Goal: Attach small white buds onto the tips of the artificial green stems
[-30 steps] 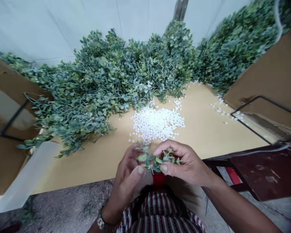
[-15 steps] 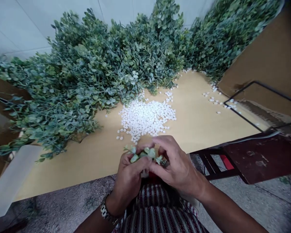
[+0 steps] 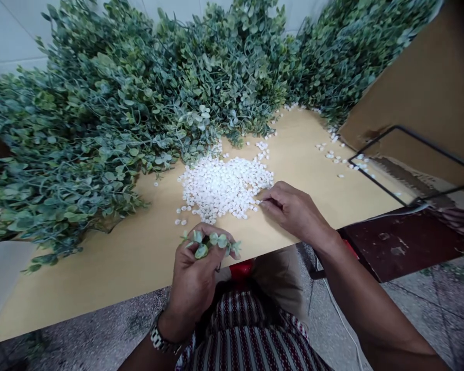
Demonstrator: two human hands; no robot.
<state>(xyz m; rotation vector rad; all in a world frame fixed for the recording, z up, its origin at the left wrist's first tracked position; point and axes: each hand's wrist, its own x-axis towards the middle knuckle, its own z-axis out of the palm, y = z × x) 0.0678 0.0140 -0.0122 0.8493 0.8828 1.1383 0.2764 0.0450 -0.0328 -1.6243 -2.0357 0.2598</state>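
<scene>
My left hand [image 3: 195, 275] is closed around a small sprig of green artificial leaves [image 3: 211, 243], held just above the table's near edge. My right hand [image 3: 292, 210] reaches out over the tan tabletop [image 3: 139, 257], its fingers pinched together at the right edge of a heap of small white pieces [image 3: 224, 186]. What the fingertips grip, if anything, is too small to make out. A wristwatch [image 3: 158, 340] sits on my left wrist.
A large mass of green artificial foliage [image 3: 131, 108] covers the table's back and left. Loose white pieces [image 3: 334, 152] lie scattered at the right. A brown cardboard panel [image 3: 429, 87] and a black wire frame [image 3: 402, 165] stand at the right, above a dark red surface [image 3: 402, 242].
My right hand has let go of the sprig and moved forward to the white heap. My left hand keeps the sprig. The view has tilted down and closer to the table.
</scene>
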